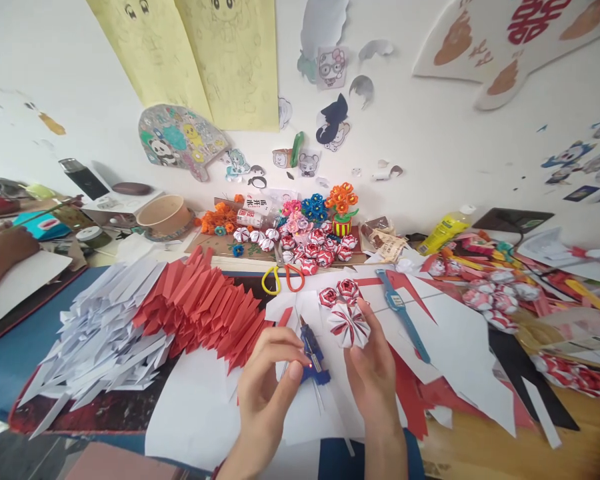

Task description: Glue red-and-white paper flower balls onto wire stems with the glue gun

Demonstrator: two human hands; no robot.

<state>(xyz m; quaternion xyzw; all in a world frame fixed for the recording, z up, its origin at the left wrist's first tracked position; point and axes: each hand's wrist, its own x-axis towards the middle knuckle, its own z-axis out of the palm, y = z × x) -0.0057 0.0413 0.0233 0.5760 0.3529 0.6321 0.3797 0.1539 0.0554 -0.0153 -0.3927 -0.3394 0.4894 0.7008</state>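
Note:
My right hand [373, 373] grips a folded paper flower [349, 325] with red and white petals, its round pleated face towards me. Just behind it are two smaller red and white paper flowers; whether they touch it I cannot tell. My left hand [267, 393] is curled, thumb and fingertips close together in a loose pinch; anything between them is too small to make out. Beside those fingertips lies a blue glue gun [313, 353] with a small red light, on white paper [200, 400]. Scissors [283, 280] with yellow and orange handles lie beyond.
Piles of white paper strips [110, 333] and red folded strips [205, 303] spread at left. Finished paper flowers [320, 243] crowd the back by the wall. A blue watch [400, 310] and paper scraps lie right. Another person's hand [5, 250] rests at far left.

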